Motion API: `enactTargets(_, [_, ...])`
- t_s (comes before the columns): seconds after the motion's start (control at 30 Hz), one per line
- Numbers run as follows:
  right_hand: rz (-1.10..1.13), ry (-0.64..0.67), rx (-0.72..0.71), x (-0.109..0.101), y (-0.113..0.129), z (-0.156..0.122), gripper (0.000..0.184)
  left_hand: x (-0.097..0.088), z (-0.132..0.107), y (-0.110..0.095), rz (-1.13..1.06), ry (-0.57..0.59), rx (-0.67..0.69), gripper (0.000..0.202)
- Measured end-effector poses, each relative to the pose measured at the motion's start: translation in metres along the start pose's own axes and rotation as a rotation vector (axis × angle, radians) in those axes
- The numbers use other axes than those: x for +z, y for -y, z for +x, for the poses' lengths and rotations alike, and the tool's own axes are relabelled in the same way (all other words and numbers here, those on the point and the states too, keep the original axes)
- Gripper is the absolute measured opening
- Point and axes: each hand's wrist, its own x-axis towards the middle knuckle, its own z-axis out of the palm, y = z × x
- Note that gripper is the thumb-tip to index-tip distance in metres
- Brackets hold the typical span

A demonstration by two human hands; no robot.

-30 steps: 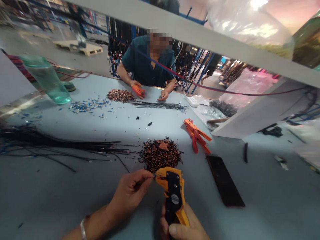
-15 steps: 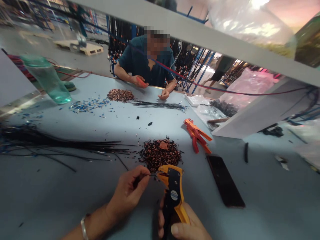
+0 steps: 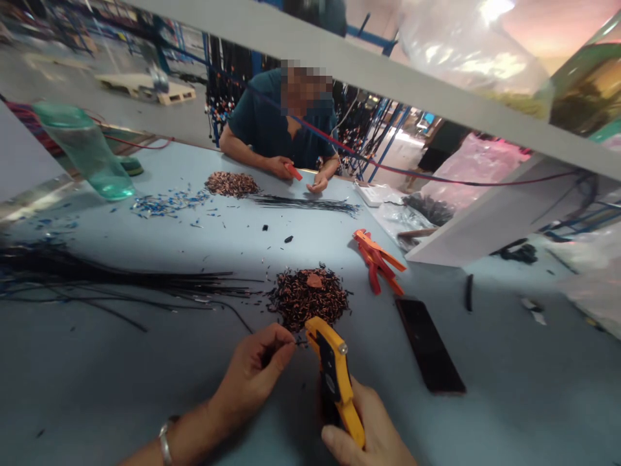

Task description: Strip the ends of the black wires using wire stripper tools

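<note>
My left hand [image 3: 255, 369] is closed in a pinch on a thin black wire [image 3: 239, 312]. Its tip sticks out toward the jaws of a yellow and black wire stripper [image 3: 334, 362]; whether the two touch I cannot make out. Wrapped around the stripper's handles is my right hand [image 3: 371, 424]. Just beyond the jaws lies a heap of short black and copper-coloured offcuts [image 3: 310, 301]. To the left, a bundle of long black wires [image 3: 145, 279] stretches across the table.
Red-orange pliers [image 3: 378, 259] and a black phone [image 3: 429, 346] lie to the right. Across the table [image 3: 228, 239] a person [image 3: 264, 123] holds a red tool. A green bottle [image 3: 85, 152] stands at the left, near scattered blue-ended pieces [image 3: 167, 203]. A white panel [image 3: 466, 223] rises at right.
My right hand has turned the stripper, so its yellow back edge faces me more. My left hand keeps its pinch almost in place. The person opposite has tilted the red tool.
</note>
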Motion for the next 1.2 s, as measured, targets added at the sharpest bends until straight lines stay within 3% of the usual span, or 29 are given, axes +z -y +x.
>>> enactTargets(0.07, [-0.129, -0.018, -0.144, 0.002, 0.002, 0.005, 0.032, 0.001, 0.000, 0.000, -0.052, 0.011, -0.054, 0.024])
enactTargets(0.23, [-0.420, -0.119, -0.468, 0.011, -0.003, 0.014, 0.055, 0.006, 0.000, 0.000, -0.385, 0.088, -0.176, 0.021])
enactTargets(0.33, [-0.562, -0.160, -0.567, 0.013, -0.008, 0.016, 0.056, 0.009, 0.000, 0.000, -0.586, 0.102, -0.281, 0.020])
enactTargets(0.47, [-0.637, -0.194, -0.628, 0.013, -0.008, 0.019, 0.065, 0.009, 0.001, -0.003, -0.688, 0.124, -0.361, 0.023])
enactTargets(0.67, [-0.664, -0.213, -0.630, 0.012, -0.009, 0.021, 0.076, 0.008, 0.003, -0.010, -0.672, 0.175, -0.337, 0.017])
enactTargets(1.03, [-0.738, -0.215, -0.621, 0.011, -0.005, 0.023, 0.065, 0.004, 0.006, -0.016, -0.517, 0.217, -0.278, 0.015])
enactTargets(1.2, [-0.794, -0.254, -0.664, 0.012, -0.006, 0.025, 0.059, 0.003, 0.006, -0.013, -0.552, 0.255, -0.243, 0.010])
